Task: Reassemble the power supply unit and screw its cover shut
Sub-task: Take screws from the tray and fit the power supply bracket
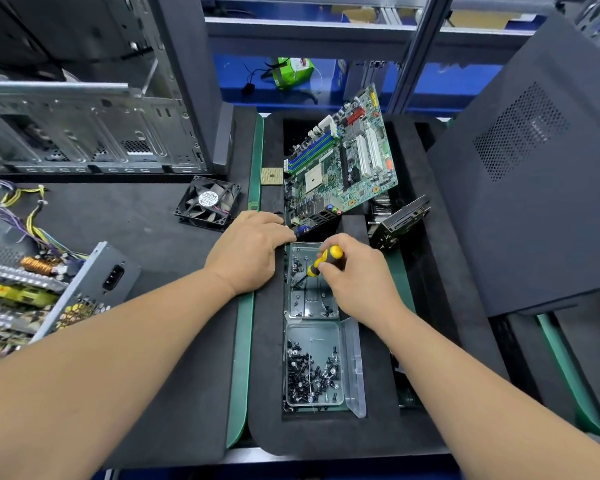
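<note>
Nearest to the camera, two bare forearms reach forward over the black foam mat (174, 410). Between them, in a recess of the mat, sits a clear plastic box (314, 363) w/ many small black screws (302, 372) heaped mostly on its left side; its lid (355, 365) stands open at the right.

Just beyond is a 2nd clear tray (310, 282) w/ only a few screws scattered inside. The right hand (355, 271) is above this tray and grips a yellow-and-black screwdriver (323, 259); fingers are curled round the handle, and the dark tip points down-left into the tray. The left hand (248, 249) lies palm down on the mat just left of the tray, fingers fairly straight, holding nothing; its fingertips reach the recess edge near the motherboard.

The power supply unit (45, 289) is at the far left edge, well apart from both hands. It is open, no cover on it: coil, heat sinks and yellow parts are visible, and a bundle of coloured wires goes up from it.

Farther away, a black case fan (208, 202) lies on the mat, and a CPU chip (271, 176) beside a green motherboard (343, 164) which is tilted up in its recess. A black drive (400, 223) leans at the right. At the back left stands a metal PC chassis (84, 133); at the right a dark case panel (534, 168) w/ vent holes.
</note>
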